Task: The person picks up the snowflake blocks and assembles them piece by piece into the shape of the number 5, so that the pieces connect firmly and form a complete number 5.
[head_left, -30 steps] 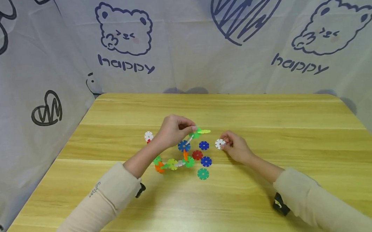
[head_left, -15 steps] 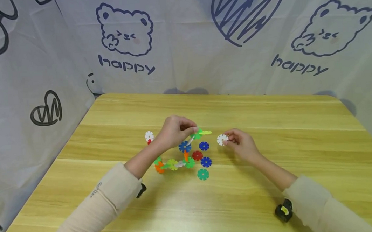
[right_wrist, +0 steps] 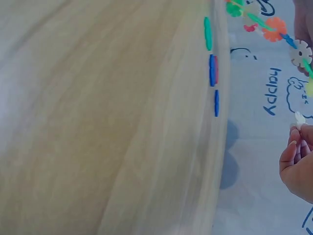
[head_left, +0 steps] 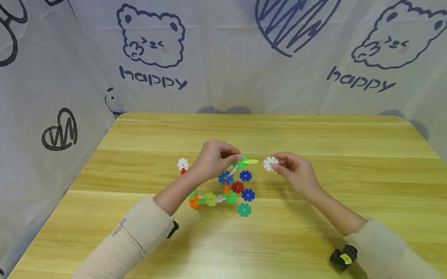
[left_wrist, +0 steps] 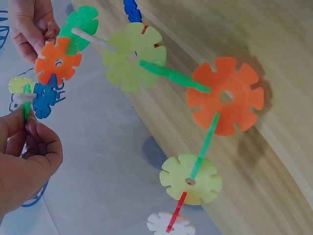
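Left hand (head_left: pixel 218 160): thumb and fingers pinched together on a green disc (head_left: pixel 241 164), one link in from the end of a chain of notched discs (head_left: pixel 210 199); held up off the wood, in the head view on the far side of the loose red disc (head_left: pixel 238 187), which serves as landmark. Yellow disc (head_left: pixel 252 161) forms that chain end, pointing to the right of the landmark. Right hand (head_left: pixel 299 172): clamped by thumb and fingers on a single white disc (head_left: pixel 269 164), raised, beyond and to the right of the red disc, near the yellow disc but apart from it. Chain drops from the left hand through a blue link (head_left: pixel 226 177) and an orange link (head_left: pixel 227 189), both left of the red disc, then runs farther left of it under the left forearm to a white end link (head_left: pixel 183 163). Loose discs: one blue (head_left: pixel 245 175) beyond the red and to its right, another blue (head_left: pixel 248 194) on its near right, a teal disc (head_left: pixel 244 210) on its near side. Wooden table (head_left: pixel 322 151) beneath the red disc; drawn-on pale cloth (head_left: pixel 223 63) hangs well beyond it.
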`<state>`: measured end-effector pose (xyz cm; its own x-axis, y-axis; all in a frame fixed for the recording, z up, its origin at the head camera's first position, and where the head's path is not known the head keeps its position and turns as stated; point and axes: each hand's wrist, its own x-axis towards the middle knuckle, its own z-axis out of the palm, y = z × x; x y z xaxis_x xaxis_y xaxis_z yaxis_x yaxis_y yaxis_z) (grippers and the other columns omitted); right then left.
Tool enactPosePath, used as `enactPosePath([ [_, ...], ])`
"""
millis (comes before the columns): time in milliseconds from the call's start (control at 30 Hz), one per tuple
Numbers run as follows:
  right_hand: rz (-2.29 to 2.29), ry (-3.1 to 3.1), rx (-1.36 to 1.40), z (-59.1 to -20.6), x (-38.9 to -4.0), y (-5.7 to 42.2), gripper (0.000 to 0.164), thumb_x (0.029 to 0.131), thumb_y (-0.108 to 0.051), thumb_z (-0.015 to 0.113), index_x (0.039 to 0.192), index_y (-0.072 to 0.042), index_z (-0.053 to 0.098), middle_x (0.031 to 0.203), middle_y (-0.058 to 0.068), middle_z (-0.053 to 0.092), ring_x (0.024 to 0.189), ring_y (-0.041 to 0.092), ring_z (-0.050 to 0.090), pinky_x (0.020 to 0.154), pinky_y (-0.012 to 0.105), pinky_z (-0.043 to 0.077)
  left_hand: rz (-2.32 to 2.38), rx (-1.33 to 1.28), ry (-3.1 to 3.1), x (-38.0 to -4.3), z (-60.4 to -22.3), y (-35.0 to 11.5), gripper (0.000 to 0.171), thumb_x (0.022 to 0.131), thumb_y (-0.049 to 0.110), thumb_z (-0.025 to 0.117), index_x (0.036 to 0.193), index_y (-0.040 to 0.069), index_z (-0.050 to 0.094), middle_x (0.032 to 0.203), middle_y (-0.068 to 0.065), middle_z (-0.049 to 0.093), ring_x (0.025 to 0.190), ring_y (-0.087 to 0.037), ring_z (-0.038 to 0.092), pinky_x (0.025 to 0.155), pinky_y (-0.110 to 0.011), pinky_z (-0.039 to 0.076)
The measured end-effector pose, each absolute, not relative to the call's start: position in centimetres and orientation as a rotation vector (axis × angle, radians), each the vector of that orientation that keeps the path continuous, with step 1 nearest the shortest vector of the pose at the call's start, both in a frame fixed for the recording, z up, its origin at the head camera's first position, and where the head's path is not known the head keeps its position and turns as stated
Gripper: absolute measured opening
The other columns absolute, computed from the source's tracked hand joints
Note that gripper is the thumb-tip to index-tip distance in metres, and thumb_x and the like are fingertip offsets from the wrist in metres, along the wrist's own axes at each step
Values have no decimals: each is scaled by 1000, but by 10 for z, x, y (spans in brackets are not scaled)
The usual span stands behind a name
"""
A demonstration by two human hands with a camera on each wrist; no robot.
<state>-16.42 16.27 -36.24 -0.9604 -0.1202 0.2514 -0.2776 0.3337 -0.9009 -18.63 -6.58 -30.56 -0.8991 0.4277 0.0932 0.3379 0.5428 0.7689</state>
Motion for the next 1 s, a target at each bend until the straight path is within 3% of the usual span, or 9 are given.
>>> enactPosePath([
  [133,1729,-2377,395,-359,-162,163,21,84,6,61,104,13,61,75,-9,57,66,-2,53,60,14,50,1283,685,2671,-186,-306,-64,17,89,11,61,98,-1,71,89,-13,71,68,-13,59,60,-18,49],
  [500,1761,-2270,510,-350,-155,159,20,84,3,63,102,13,61,78,1,62,67,0,55,60,13,50,1286,719,2666,-184,-305,-62,17,89,11,62,98,-1,71,89,-13,71,69,-13,60,61,-19,50],
  [733,1760,-2267,538,-349,-153,156,19,84,10,60,102,14,61,76,-14,59,66,-1,53,58,12,48,1286,731,2670,-184,-307,-61,17,89,11,61,97,-1,71,89,-13,71,70,-17,61,60,-18,50],
  [1000,1702,-2273,615,-349,-156,159,18,84,10,59,101,13,62,75,-13,58,63,1,51,53,13,45,1279,749,2673,-186,-308,-60,16,89,10,61,96,-1,71,87,-13,71,68,-15,60,59,-18,49],
])
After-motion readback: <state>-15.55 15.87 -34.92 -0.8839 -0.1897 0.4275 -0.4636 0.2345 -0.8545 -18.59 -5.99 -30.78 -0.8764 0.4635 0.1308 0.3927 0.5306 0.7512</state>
